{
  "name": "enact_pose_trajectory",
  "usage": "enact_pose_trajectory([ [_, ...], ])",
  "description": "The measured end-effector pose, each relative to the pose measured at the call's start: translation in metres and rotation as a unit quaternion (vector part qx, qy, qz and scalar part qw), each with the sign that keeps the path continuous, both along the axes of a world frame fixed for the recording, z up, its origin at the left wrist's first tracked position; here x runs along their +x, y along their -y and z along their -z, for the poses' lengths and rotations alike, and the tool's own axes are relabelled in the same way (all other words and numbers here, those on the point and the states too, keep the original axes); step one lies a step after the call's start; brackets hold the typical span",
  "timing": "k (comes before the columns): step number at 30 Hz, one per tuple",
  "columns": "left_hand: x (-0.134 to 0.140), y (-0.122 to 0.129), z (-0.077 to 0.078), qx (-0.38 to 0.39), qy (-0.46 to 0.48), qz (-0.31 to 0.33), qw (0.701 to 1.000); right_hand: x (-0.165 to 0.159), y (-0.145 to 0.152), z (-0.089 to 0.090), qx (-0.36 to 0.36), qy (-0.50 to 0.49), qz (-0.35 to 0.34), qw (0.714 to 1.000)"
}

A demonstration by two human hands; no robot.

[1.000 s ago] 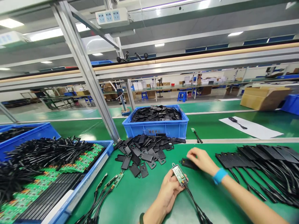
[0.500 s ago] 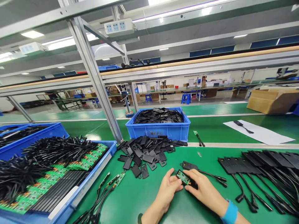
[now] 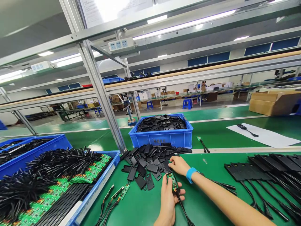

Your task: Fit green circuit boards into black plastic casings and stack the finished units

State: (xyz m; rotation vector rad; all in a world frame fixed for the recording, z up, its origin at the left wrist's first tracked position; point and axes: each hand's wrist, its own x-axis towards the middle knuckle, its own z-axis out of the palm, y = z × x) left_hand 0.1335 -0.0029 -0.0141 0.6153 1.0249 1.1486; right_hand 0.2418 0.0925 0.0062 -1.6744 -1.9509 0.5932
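My left hand (image 3: 166,199) grips a green circuit board (image 3: 173,182) seated in a black plastic casing, its black cable (image 3: 184,211) trailing down toward the front. Farther forward, my right hand (image 3: 180,165) is at the right side of a loose pile of black casing pieces (image 3: 152,168). Its fingers are curled together at the pile's edge; whether a piece is between them is hidden. Behind my right wrist, which wears a blue band (image 3: 191,174), a cased unit's black cables (image 3: 223,184) stick out.
A blue bin (image 3: 162,138) of black casings stands behind the pile. To the left, a blue tray (image 3: 94,185) holds cabled circuit boards, with several loose boards (image 3: 123,191) beside it. Rows of cased units (image 3: 237,172) lie right. A metal post (image 3: 103,100) rises behind the tray.
My right hand has left the circuit board and moved forward and left to the casing pile. My left hand now holds the board and casing alone, turned with the cable toward me.
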Motion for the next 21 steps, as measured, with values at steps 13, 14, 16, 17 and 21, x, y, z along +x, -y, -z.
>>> enact_pose_trajectory([
  [13,0.000,0.003,0.014,0.057,0.016,0.106,0.993,0.035,0.040,-0.013,-0.033,-0.275,0.081,0.957],
  [14,0.002,0.004,0.014,0.055,0.018,0.121,0.991,0.041,0.053,-0.014,-0.038,-0.300,0.073,0.950],
  [16,0.004,0.007,0.013,0.049,0.018,0.153,0.987,0.051,0.078,-0.013,-0.041,-0.350,0.047,0.935],
  [17,0.005,0.008,0.012,0.049,0.016,0.172,0.984,0.053,0.088,-0.010,-0.040,-0.372,0.032,0.927],
  [21,0.003,0.012,0.007,0.058,0.012,0.235,0.970,0.054,0.112,0.005,-0.043,-0.409,-0.007,0.912],
])
